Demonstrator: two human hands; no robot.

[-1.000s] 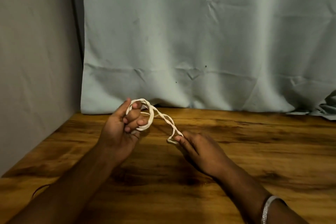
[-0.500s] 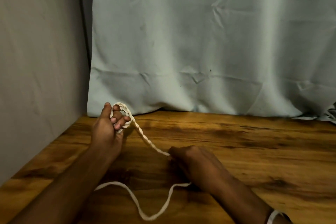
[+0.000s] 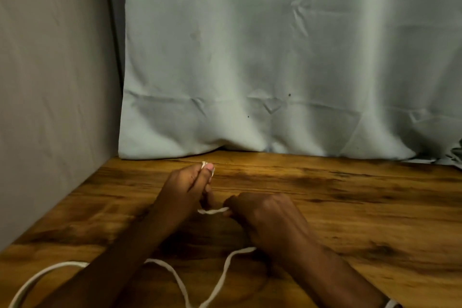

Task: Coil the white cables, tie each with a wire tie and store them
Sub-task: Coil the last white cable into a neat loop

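Note:
A flat white cable (image 3: 220,280) runs over the wooden table (image 3: 350,207). My left hand (image 3: 183,190) pinches one end of it between thumb and fingers; the white tip shows above the fingertips. My right hand (image 3: 265,217) is closed on the cable just to the right, with a short taut stretch between the two hands. From under my right hand the cable trails toward me in a loose loop, passes under my left forearm and curves off the bottom left. No wire tie is visible.
A pale blue cloth (image 3: 275,70) hangs behind the table's far edge. A grey wall (image 3: 50,107) closes the left side. Crumpled fabric (image 3: 456,152) shows at the far right edge.
The twisted coil around my left fingers has come undone into loose cable on the table. My left hand has moved right, toward my right hand, so the span between them is short.

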